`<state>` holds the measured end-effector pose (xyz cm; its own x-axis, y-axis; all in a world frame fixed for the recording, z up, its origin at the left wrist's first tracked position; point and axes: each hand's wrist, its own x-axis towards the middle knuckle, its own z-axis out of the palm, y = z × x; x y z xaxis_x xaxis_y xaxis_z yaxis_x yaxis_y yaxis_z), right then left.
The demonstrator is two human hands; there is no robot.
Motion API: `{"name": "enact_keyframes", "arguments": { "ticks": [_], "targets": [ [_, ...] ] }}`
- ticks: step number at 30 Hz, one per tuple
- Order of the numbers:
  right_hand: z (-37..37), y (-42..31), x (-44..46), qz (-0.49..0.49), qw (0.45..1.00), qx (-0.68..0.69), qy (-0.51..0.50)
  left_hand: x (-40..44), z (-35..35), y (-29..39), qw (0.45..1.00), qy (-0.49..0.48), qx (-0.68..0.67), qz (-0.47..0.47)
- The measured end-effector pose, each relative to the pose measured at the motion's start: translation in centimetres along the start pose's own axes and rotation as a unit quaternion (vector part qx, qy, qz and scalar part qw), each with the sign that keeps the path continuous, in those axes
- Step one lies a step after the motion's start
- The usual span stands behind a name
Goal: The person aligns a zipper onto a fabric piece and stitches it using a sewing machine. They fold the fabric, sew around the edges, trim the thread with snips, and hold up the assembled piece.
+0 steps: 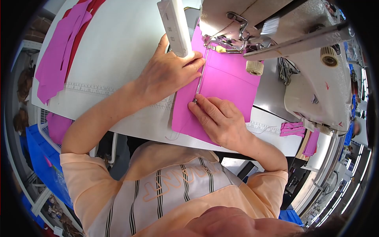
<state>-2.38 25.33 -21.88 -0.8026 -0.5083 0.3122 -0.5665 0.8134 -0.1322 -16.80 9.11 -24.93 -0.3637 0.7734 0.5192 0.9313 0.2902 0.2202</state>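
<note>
A pink panel (233, 85) lies under the sewing machine's presser foot (209, 44). A zipper (201, 79) with metal teeth runs lengthwise along it, from the foot towards me. My left hand (167, 73) rests at the panel's left edge, its fingers stretched out and fingertips touching the fabric beside the zipper near the foot. Closer to me, my right hand (223, 120) lies over the panel, thumb and forefinger pinched at the zipper's near end, around a small dark metal piece that looks like the slider. The fingertips partly hide that piece.
The sewing machine (312, 75) stands at the right, and a white device (173, 29) juts down by my left hand. Pink pieces (59, 55) lie over red ones at the left; more small pink pieces (292, 129) are at the right. A printed ruler (92, 89) crosses the table.
</note>
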Motion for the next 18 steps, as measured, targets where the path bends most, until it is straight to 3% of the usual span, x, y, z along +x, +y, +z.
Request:
{"name": "enact_keyframes", "arguments": {
  "ticks": [5, 18],
  "targets": [
    [0.17, 0.24, 0.04, 0.008, 1.0, -0.002, 0.004, 0.0, 0.22, 0.13, 0.999, -0.032, 0.036, 0.005],
    [0.37, 0.62, 0.23, 0.024, 1.0, -0.003, 0.005, -0.29, 0.68, 0.56, 0.999, -0.009, 0.052, -0.01]
  ]
}}
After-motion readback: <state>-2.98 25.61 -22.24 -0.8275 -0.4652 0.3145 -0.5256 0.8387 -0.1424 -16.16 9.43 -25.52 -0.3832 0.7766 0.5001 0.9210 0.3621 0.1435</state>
